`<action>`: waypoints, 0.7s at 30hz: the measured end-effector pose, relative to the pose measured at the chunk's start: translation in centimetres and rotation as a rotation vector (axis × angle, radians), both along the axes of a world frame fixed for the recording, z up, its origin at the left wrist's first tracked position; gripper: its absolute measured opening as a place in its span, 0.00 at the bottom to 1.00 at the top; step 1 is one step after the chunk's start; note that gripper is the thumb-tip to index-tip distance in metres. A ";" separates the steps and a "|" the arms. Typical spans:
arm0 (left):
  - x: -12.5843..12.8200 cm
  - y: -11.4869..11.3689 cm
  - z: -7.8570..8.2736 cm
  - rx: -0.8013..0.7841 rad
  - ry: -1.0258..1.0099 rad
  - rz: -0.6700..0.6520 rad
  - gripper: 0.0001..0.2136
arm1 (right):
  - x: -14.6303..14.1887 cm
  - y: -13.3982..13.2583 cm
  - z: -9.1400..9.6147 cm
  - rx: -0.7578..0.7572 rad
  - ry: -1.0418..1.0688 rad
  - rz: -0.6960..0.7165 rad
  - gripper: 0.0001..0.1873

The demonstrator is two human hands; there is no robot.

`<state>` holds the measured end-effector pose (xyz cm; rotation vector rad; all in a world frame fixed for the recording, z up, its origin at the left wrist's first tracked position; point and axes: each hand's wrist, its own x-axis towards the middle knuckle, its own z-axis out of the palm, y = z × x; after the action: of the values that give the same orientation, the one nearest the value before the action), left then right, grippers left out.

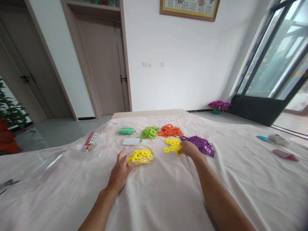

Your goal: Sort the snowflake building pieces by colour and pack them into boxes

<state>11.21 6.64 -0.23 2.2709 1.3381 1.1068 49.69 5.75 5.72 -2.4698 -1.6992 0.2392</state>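
My left hand [122, 166] grips the near left side of a clear plastic box [152, 159], thumb in front and fingers over the rim. Inside lie many yellow flower-shaped plastic discs [141, 155]. To the right, a small pile of the same yellow discs [172, 144] rests on the cloth. My right hand [189, 149] is at that pile's right edge, its fingers closed down on yellow discs; the fingertips are partly hidden. Purple plastic pieces [201, 144] are heaped just beyond and right of this hand.
Behind are heaps of orange pieces [170, 130] and light green pieces [149, 132], and a clear box with green contents [126, 131]. A white card [131, 141] lies near it. Clear lids [77, 146] are at left. A blue item [263, 138] and pink cloth [285, 155] lie right.
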 end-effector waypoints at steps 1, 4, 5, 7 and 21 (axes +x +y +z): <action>0.0 0.0 0.0 0.004 -0.003 -0.001 0.17 | 0.0 0.0 0.0 0.010 -0.018 0.009 0.17; 0.0 0.0 0.0 0.008 -0.013 -0.007 0.17 | -0.2 0.1 -0.1 0.017 -0.055 0.037 0.21; 0.0 0.0 0.0 0.006 -0.014 -0.007 0.17 | -0.2 0.1 0.0 0.020 -0.059 0.050 0.22; 0.0 0.0 0.1 0.002 -0.010 -0.008 0.17 | -0.4 0.1 0.2 0.047 -0.061 0.075 0.22; 0.0 -0.1 0.3 -0.024 -0.002 -0.026 0.18 | -6.0 1.2 0.4 0.522 0.659 0.166 0.09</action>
<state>11.25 6.58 0.03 2.2632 1.3102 1.0791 43.73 6.94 6.15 -1.6316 -1.4323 0.4880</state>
